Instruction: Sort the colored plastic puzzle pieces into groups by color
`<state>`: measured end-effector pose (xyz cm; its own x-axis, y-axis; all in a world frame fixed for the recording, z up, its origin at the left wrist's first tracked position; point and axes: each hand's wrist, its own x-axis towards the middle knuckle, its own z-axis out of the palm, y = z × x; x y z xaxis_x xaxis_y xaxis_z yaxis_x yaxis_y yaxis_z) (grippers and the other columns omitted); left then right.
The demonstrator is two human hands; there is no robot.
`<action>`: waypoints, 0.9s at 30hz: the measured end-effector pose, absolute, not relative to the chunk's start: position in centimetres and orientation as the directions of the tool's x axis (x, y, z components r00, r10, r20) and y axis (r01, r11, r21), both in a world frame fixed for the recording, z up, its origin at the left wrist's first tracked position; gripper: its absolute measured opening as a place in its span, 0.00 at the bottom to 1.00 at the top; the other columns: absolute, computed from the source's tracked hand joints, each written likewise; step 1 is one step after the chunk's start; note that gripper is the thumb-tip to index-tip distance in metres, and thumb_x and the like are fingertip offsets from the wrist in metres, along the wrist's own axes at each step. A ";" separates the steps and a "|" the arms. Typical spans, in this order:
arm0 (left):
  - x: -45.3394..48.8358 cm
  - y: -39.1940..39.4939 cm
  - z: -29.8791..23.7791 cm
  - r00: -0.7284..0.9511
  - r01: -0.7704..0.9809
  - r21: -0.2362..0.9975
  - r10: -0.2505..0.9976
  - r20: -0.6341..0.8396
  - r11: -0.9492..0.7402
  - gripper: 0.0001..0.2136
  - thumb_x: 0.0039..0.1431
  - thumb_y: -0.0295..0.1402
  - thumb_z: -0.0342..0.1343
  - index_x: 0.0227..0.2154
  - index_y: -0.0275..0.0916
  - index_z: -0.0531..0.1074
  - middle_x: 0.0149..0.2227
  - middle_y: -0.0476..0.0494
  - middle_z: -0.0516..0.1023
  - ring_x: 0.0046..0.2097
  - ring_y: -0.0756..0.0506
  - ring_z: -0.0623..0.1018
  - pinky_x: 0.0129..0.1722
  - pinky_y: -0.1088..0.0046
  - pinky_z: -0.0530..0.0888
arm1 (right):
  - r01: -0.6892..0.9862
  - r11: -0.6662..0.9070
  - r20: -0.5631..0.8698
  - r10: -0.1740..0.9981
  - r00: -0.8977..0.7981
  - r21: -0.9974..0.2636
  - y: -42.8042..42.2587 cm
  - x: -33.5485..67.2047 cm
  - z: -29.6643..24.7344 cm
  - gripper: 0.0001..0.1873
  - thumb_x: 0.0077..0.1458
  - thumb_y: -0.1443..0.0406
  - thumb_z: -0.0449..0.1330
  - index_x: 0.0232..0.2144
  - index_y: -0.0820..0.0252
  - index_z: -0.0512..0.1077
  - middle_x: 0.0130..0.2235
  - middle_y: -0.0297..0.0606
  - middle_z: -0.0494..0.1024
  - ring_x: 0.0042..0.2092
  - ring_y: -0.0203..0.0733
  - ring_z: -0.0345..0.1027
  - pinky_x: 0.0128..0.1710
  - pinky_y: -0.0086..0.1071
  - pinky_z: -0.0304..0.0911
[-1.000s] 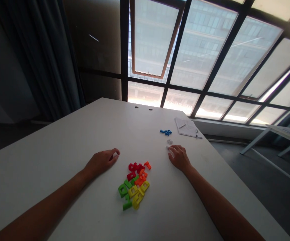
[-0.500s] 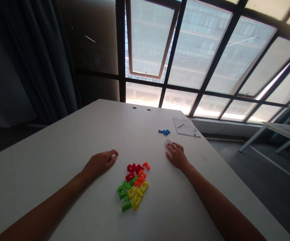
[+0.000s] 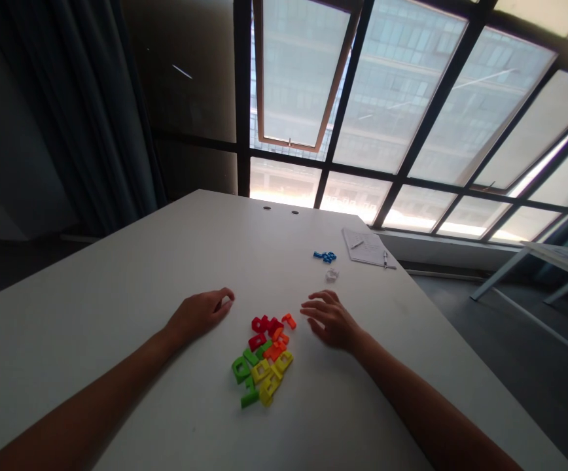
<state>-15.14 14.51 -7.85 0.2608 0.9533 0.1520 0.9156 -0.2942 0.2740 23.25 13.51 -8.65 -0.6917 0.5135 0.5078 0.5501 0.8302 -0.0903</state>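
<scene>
My left hand (image 3: 204,309) rests on the table left of the coloured pieces, its fingers curled in and the thumb near the index fingertip; I see nothing held. My right hand (image 3: 334,320) is open with fingers spread, just right of an orange piece (image 3: 289,320) and apart from it. Between the hands lies a loose pile of small plastic pieces: red pieces (image 3: 257,341) at the top, more orange pieces (image 3: 275,352) beside them, green pieces (image 3: 241,369) at the lower left and yellow pieces (image 3: 270,387) at the lower right. Several have square holes.
Beyond my right hand, white pieces (image 3: 332,275) sit in a small group, with blue pieces (image 3: 325,256) behind them. Papers with pens (image 3: 370,247) lie by the right edge of the white table (image 3: 166,261). A second table (image 3: 559,258) stands at the right.
My right hand has left the white pieces and come back toward the pile, its fingers now pointing left. The left hand keeps its pose. The view has shifted slightly.
</scene>
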 end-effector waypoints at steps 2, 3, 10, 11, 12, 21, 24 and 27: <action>-15.1 14.5 -7.8 0.258 0.915 0.277 0.953 0.156 -0.293 0.13 0.67 0.42 0.46 0.44 0.49 0.74 0.33 0.51 0.80 0.33 0.46 0.77 0.31 0.73 0.63 | 0.480 0.871 0.506 0.461 -0.729 -0.102 12.6 21.7 -8.3 0.17 0.63 0.68 0.58 0.53 0.53 0.73 0.50 0.41 0.80 0.55 0.49 0.68 0.57 0.50 0.61; -15.1 14.4 -7.8 0.257 0.914 0.280 0.954 0.157 -0.293 0.13 0.67 0.42 0.46 0.44 0.49 0.74 0.33 0.51 0.80 0.32 0.46 0.77 0.31 0.73 0.63 | 0.460 0.882 0.501 0.445 -0.742 -0.102 12.3 21.2 -8.2 0.17 0.63 0.68 0.58 0.53 0.53 0.73 0.49 0.41 0.81 0.55 0.49 0.68 0.56 0.50 0.61; -15.1 14.3 -7.7 0.258 0.911 0.290 0.953 0.159 -0.295 0.12 0.66 0.42 0.47 0.44 0.49 0.74 0.33 0.51 0.80 0.33 0.46 0.77 0.31 0.73 0.63 | 0.497 0.863 0.472 0.476 -0.742 -0.088 12.4 21.0 -8.1 0.14 0.63 0.70 0.57 0.49 0.55 0.75 0.48 0.41 0.81 0.54 0.49 0.68 0.55 0.49 0.63; -15.1 14.3 -7.7 0.256 0.912 0.287 0.954 0.157 -0.292 0.12 0.66 0.42 0.47 0.44 0.49 0.73 0.33 0.51 0.80 0.33 0.46 0.77 0.31 0.73 0.63 | 0.524 0.848 0.474 0.496 -0.728 -0.083 12.7 21.3 -8.2 0.14 0.63 0.70 0.57 0.48 0.55 0.76 0.47 0.42 0.81 0.54 0.49 0.68 0.55 0.49 0.63; -15.1 14.3 -7.7 0.254 0.915 0.283 0.955 0.155 -0.289 0.12 0.66 0.42 0.46 0.44 0.49 0.73 0.33 0.51 0.80 0.32 0.46 0.77 0.31 0.73 0.63 | 0.551 0.831 0.476 0.516 -0.712 -0.076 12.9 21.5 -8.3 0.14 0.63 0.70 0.56 0.48 0.56 0.76 0.47 0.42 0.81 0.54 0.50 0.68 0.55 0.49 0.62; -14.8 14.5 -7.7 0.246 0.927 0.253 0.959 0.144 -0.276 0.12 0.65 0.42 0.47 0.44 0.48 0.73 0.31 0.50 0.79 0.31 0.46 0.76 0.30 0.72 0.61 | 0.777 0.629 0.380 0.726 -0.574 -0.029 15.4 21.6 -9.0 0.20 0.67 0.62 0.53 0.58 0.58 0.71 0.55 0.48 0.76 0.57 0.51 0.64 0.58 0.47 0.58; -14.7 14.5 -7.7 0.249 0.923 0.261 0.956 0.155 -0.283 0.12 0.65 0.41 0.47 0.44 0.48 0.73 0.31 0.49 0.79 0.31 0.46 0.76 0.30 0.72 0.61 | 0.849 0.528 0.312 0.807 -0.502 0.000 17.1 20.8 -9.2 0.26 0.68 0.57 0.51 0.63 0.61 0.66 0.61 0.49 0.71 0.58 0.53 0.62 0.59 0.46 0.57; -14.7 14.5 -7.6 0.235 0.921 0.281 0.960 0.154 -0.270 0.11 0.65 0.41 0.48 0.43 0.47 0.73 0.31 0.49 0.79 0.31 0.46 0.76 0.30 0.72 0.62 | 0.898 0.439 0.263 0.867 -0.424 0.003 19.6 19.1 -9.5 0.30 0.68 0.54 0.48 0.66 0.63 0.61 0.65 0.48 0.66 0.59 0.54 0.60 0.59 0.44 0.55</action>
